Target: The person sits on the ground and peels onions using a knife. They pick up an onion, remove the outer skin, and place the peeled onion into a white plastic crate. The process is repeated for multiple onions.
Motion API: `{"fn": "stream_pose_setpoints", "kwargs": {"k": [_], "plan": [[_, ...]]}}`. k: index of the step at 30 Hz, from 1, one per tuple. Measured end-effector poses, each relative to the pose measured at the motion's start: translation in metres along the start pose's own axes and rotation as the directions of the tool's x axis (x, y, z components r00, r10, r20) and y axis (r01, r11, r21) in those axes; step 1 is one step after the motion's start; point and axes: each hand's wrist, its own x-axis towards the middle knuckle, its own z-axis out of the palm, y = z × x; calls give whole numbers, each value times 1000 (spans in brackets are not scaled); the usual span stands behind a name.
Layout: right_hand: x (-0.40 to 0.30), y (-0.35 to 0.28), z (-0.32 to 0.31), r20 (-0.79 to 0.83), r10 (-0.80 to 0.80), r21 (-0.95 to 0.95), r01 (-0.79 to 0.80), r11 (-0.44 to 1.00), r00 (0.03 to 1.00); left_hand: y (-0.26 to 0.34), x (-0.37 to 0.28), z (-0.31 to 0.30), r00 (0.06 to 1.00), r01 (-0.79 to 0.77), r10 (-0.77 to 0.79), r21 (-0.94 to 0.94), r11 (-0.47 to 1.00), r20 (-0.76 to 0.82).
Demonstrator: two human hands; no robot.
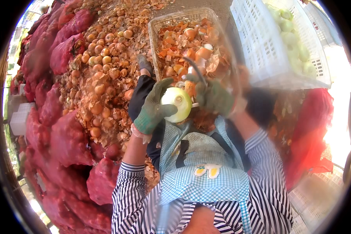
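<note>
In my gloved left hand (155, 108) is a peeled onion (178, 101), pale yellow-green, with the round mark of one end facing up. The thumb lies across its lower side and the fingers curl over its top. My gloved right hand (218, 96), blurred, is just right of the onion and grips a knife (196, 68) whose dark curved blade points up and to the left. Blade and onion are apart. Beyond both hands stands a plastic crate (152, 38) holding brown onion skins (175, 35) and some cut onion pieces.
Loose unpeeled onions (98, 68) and dry skins cover the ground to the left. Red mesh sacks (67, 137) are piled along the left side. A white plastic basket (251, 38) at upper right holds peeled onions (289, 38). Red mesh netting (308, 137) lies on the right.
</note>
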Motion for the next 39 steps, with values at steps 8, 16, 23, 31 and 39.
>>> {"fn": "stream_pose_setpoints", "kwargs": {"k": [8,16,23,31,39], "plan": [[-39,37,77,46,-311,605,221,764,949,-19,-23,42,881,-408,326,-200,891,-343],[-67,34,55,189,-699,-767,548,333,690,-26,-47,47,933,-215,133,-221,951,-335],[-28,60,41,146,-470,-807,380,453,871,-17,-66,42,958,-112,74,-122,986,-278],[-21,86,7,68,-639,-824,404,397,766,0,-74,33,919,-322,307,-22,946,-247],[-95,45,56,239,-703,-648,649,399,670,8,-80,30,973,-207,147,-382,900,-180]]}}
